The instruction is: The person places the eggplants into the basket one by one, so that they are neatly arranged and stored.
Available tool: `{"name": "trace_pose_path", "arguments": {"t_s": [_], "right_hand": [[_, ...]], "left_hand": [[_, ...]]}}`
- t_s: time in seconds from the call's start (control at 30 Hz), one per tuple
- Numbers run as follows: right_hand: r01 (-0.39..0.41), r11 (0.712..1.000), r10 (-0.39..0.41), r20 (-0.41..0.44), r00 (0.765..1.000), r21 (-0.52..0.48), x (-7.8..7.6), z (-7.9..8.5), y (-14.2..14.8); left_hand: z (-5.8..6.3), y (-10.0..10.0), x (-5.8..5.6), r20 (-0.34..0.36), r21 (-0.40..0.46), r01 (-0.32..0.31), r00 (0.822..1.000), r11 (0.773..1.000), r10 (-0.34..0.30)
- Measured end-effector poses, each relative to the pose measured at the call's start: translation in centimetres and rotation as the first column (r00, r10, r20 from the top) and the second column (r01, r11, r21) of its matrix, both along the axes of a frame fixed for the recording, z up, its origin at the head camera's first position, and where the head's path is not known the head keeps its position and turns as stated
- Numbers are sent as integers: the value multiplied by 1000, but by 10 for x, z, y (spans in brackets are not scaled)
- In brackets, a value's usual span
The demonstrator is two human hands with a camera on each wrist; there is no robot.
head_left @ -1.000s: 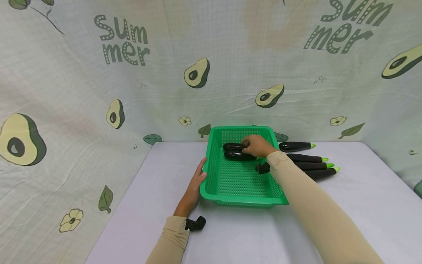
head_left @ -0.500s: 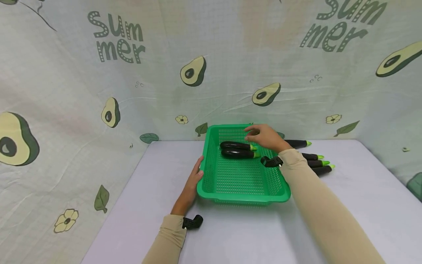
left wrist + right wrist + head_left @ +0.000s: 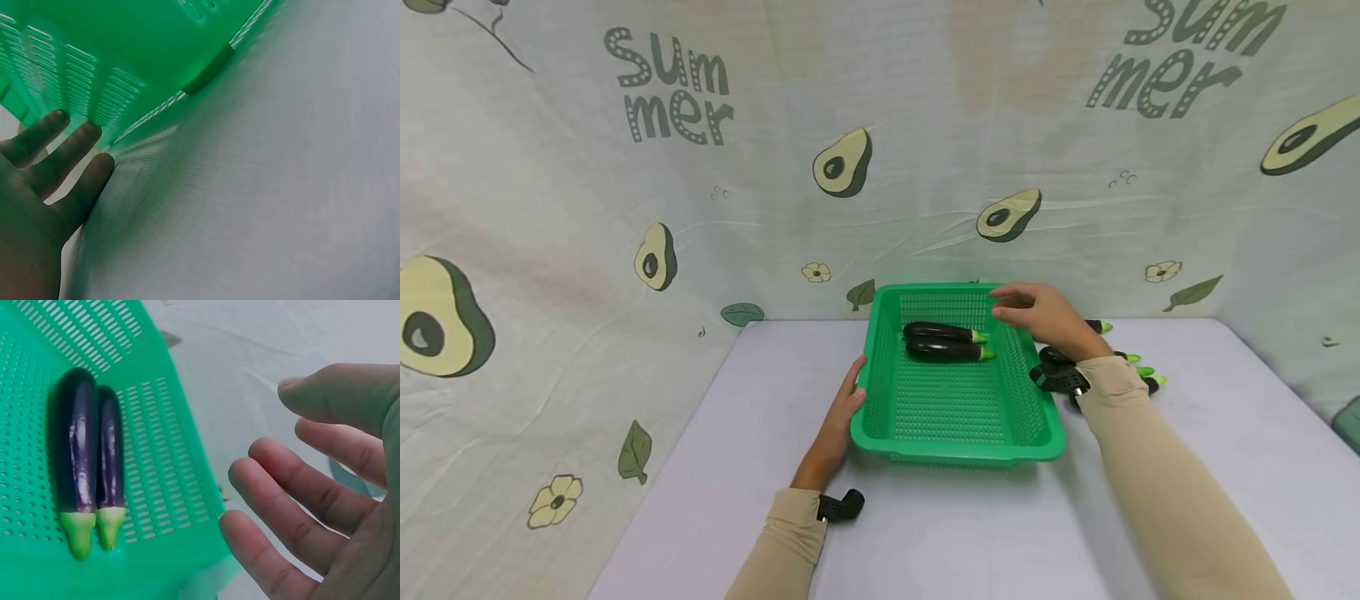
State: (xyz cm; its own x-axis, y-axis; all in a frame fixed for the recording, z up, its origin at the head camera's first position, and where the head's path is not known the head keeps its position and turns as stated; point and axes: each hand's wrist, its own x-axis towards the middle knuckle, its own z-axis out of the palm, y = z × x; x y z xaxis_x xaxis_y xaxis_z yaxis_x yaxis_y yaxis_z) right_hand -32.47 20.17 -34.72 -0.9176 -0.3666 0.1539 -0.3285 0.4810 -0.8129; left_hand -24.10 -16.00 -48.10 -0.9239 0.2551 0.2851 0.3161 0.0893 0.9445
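Two dark purple eggplants [image 3: 946,349] with green stem ends lie side by side in the far part of a green plastic basket [image 3: 951,451]. My left hand [image 3: 838,417] rests against the basket's left side; in the left wrist view its straight fingers [image 3: 75,147] touch the slotted wall. Over the basket's far right rim hovers my right hand [image 3: 1041,315], holding nothing. Its fingers [image 3: 284,528] are spread and loosely bent in the right wrist view, apart from the eggplants.
More eggplants [image 3: 1142,372] lie on the white table [image 3: 947,533] to the right of the basket, partly hidden behind my right wrist and sleeve. A printed cloth [image 3: 925,125] hangs behind the table.
My right hand let go of the eggplant in the basket, lifted, and moved right toward the rim. My left hand has stayed at the basket's left side.
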Motion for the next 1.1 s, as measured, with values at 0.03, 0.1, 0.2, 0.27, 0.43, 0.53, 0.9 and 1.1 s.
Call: {"name": "trace_pose_path", "arguments": {"t_s": [0.03,0.1,0.2,0.27,0.43,0.53,0.9,1.1], "right_hand": [[7,1000,-7,0,1000,-26,3,-1,4],[22,998,-23,-16,1000,-58,7,-3,10],[63,992,-66,-25,997,-110,16,-6,19],[83,987,-88,-24,996,-140,22,-8,24],[137,976,-139,-5,990,-167,36,-17,33],[165,973,-170,-17,985,-164,43,-22,38],[251,957,-271,-139,953,-144,58,-42,53],[287,947,-305,-122,944,-148,64,-49,56]], "left_hand": [[0,0,0,0,1,3,1000,1000,-3],[2,0,1,5,1,5,1000,1000,-5],[3,1,2,5,3,5,1000,1000,-5],[4,1,2,3,7,5,1000,1000,-5],[3,1,2,5,4,9,1000,1000,-9],[2,1,2,7,-5,7,1000,1000,-7],[19,3,11,43,11,38,998,999,-39],[5,2,2,15,16,9,1000,1000,-9]]}}
